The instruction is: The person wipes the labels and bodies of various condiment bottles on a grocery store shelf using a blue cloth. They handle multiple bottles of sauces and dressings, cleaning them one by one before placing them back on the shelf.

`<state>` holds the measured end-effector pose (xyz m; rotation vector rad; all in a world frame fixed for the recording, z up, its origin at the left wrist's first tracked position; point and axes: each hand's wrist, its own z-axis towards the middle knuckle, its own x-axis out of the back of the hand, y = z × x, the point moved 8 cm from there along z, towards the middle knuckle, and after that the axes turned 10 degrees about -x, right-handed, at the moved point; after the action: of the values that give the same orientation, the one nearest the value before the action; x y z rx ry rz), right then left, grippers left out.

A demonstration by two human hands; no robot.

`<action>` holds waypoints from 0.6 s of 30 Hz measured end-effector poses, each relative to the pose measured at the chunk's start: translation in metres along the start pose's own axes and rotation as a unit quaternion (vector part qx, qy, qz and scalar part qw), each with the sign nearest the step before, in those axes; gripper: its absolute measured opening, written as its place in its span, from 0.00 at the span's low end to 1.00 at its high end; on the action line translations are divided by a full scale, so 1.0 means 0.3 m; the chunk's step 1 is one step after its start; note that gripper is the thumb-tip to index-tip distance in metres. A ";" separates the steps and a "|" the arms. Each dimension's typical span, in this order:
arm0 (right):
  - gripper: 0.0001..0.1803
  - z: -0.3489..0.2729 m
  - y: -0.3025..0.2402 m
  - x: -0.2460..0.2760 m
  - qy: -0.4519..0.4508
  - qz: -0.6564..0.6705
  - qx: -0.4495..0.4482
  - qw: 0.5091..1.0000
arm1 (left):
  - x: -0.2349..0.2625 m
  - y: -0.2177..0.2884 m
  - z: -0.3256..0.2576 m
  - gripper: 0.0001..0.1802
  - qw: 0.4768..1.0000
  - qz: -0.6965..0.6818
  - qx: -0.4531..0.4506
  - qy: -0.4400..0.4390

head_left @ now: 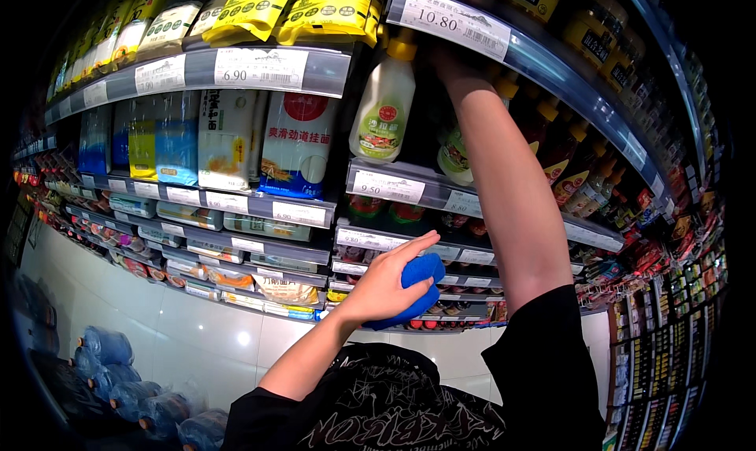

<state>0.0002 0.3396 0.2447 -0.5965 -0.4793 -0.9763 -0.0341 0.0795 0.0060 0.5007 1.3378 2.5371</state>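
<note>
A shopper-side view of packed store shelving: a person's right hand (449, 66) reaches deep beneath the grey upper shelf with its price-tag rail (563, 79), where shadow and the rail hide the fingers, so whether they are spread or gripping cannot be told. The left hand (386, 282) is held in front of the lower shelves, its fingers nearly straight and close together, a bunched, bright blue cloth (428, 271) caught between them and the thumb. Just left of the right wrist, a white plastic bottle with a yellow cap and green label (386, 108) stands near the left end of the middle shelf (435, 191), at its front edge. The bare forearm crosses that edge, partly covering a second white, green-labelled bottle (454, 155); farther right stand dark sauce bottles with yellow caps (555, 148). White-and-blue noodle packets (298, 148) fill the neighbouring bay, below shiny yellow bags (252, 11) overhanging their shelf's front edge. Clear blue water jugs (110, 345) stand at lower left, by the pale tiled floor (203, 325).
</note>
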 end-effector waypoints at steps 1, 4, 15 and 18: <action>0.29 0.027 -0.022 -0.025 -0.003 0.003 0.002 1.000 | 0.017 -0.019 -0.024 0.34 1.000 0.019 0.002 0.006; 0.29 0.078 -0.036 -0.051 -0.004 -0.006 -0.003 1.000 | 0.059 -0.027 -0.058 0.32 0.999 0.034 0.010 0.032; 0.30 0.159 0.033 -0.020 0.006 -0.054 -0.040 0.998 | 0.112 0.017 -0.073 0.28 0.998 0.024 0.022 0.056; 0.30 0.160 0.012 -0.048 0.002 -0.050 -0.037 0.998 | 0.171 0.015 -0.083 0.25 0.993 0.040 0.023 0.105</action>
<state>-0.0089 0.3817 0.2705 -0.6418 -0.4739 -1.0941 -0.0912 0.0765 0.0066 0.3074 1.4763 2.6918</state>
